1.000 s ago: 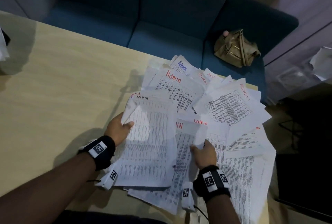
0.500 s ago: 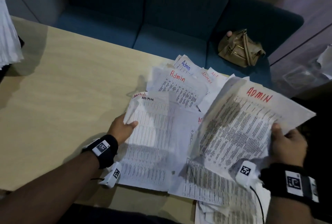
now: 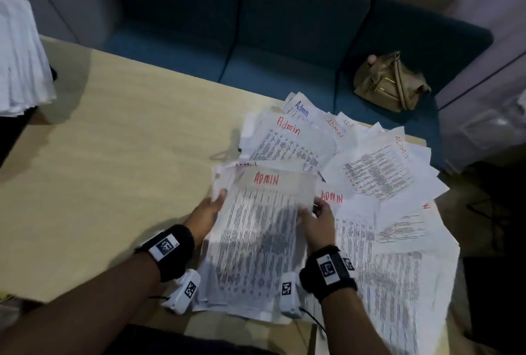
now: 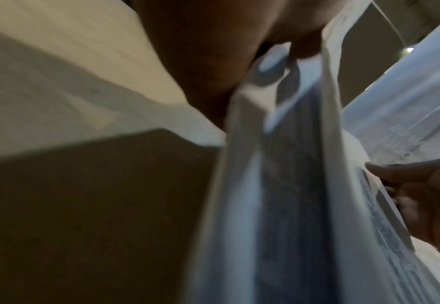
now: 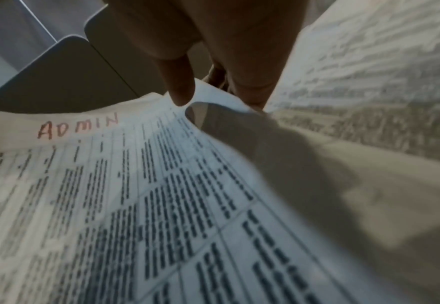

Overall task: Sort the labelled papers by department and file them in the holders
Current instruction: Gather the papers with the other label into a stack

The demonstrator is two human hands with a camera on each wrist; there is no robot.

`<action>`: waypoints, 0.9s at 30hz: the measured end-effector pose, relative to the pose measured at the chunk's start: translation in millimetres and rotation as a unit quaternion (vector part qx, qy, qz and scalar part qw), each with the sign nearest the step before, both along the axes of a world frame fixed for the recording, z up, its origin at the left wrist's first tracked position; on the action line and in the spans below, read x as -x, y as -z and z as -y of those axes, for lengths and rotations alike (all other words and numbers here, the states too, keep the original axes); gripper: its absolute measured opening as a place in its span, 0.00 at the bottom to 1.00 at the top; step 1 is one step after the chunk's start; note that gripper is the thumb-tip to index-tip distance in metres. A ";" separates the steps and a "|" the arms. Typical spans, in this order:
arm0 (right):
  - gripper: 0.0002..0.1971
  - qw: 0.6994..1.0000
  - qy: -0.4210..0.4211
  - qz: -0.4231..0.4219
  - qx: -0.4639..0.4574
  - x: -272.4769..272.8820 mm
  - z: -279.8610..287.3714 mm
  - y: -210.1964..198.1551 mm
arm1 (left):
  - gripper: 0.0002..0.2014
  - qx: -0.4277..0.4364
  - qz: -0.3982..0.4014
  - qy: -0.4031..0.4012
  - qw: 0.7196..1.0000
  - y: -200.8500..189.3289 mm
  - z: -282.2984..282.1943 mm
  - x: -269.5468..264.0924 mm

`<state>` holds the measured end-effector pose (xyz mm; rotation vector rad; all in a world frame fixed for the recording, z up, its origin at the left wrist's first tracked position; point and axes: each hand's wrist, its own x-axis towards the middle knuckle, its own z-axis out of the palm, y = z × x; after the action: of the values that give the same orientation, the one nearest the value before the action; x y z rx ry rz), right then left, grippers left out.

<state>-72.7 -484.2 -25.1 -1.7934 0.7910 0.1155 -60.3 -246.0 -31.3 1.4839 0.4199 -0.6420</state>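
A small stack of printed sheets headed ADMIN in red [image 3: 262, 229] sits at the table's near edge. My left hand [image 3: 212, 206] grips its left edge, thumb on top. My right hand [image 3: 316, 219] pinches the top sheet's right edge [image 5: 208, 96] between thumb and fingers. In the left wrist view the stack [image 4: 286, 185] runs edge-on under my palm, and my right hand [image 4: 421, 195] shows at the right. Several more sheets marked Admin [image 3: 378, 172] lie fanned out to the right and behind.
The wooden table [image 3: 119, 172] has bare surface to the left. A white paper bundle [image 3: 20, 61] stands at the far left edge. A blue sofa [image 3: 256, 41] lies behind the table, with a tan handbag [image 3: 390, 81] on it.
My right hand carried the lifted ADMIN sheet from the right side over to the left and laid it on the stack my left hand holds. The left hand stayed in place.
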 end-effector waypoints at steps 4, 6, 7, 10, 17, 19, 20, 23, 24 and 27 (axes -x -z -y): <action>0.23 0.994 -0.103 -0.031 -0.027 5.8 -12.5 -2.0 | 0.33 -0.027 0.093 0.014 0.995 -13.3 -7.6 -3.0; 0.36 0.989 -0.148 -0.024 0.006 1.7 -13.3 -6.0 | 0.33 -0.101 0.155 0.068 0.981 -17.7 -10.6 -11.0; 0.41 0.987 -0.155 -0.006 0.029 -2.4 -13.2 -9.2 | 0.34 -0.117 0.155 0.098 0.976 -15.7 -12.5 -12.9; 0.40 0.969 -0.213 0.042 0.119 -21.7 -16.6 -23.8 | 0.34 -0.110 0.155 0.119 0.974 -9.6 -16.8 -12.7; 0.23 0.878 -0.392 -0.028 0.272 -35.3 -35.4 -33.2 | 0.21 -0.087 0.158 0.114 0.977 -8.6 -9.5 -16.5; 0.22 0.874 -0.381 -0.031 0.301 -32.6 -36.4 -23.1 | 0.21 -0.099 0.168 0.123 0.973 -6.0 -8.7 -15.4; 0.21 0.878 -0.375 -0.035 0.295 -30.9 -36.7 -19.6 | 0.21 -0.101 0.174 0.126 0.971 -4.7 -8.9 -14.1; 0.19 0.894 -0.345 -0.034 0.282 -25.9 -30.6 -10.5 | 0.15 -0.098 0.163 0.119 0.974 -2.9 -9.5 -12.0; 0.19 0.899 -0.337 -0.028 0.278 -24.2 -27.8 -11.4 | 0.14 -0.097 0.159 0.112 0.976 -4.0 -8.7 -11.5; 0.17 0.917 -0.333 0.011 0.221 -18.8 -22.9 -20.7 | 0.15 -0.099 0.156 0.093 0.978 -6.9 -5.2 -10.9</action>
<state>-53.9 -461.3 -4.4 -2.4353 0.1550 0.3858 -49.4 -240.8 -24.4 1.7953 0.1036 -0.5117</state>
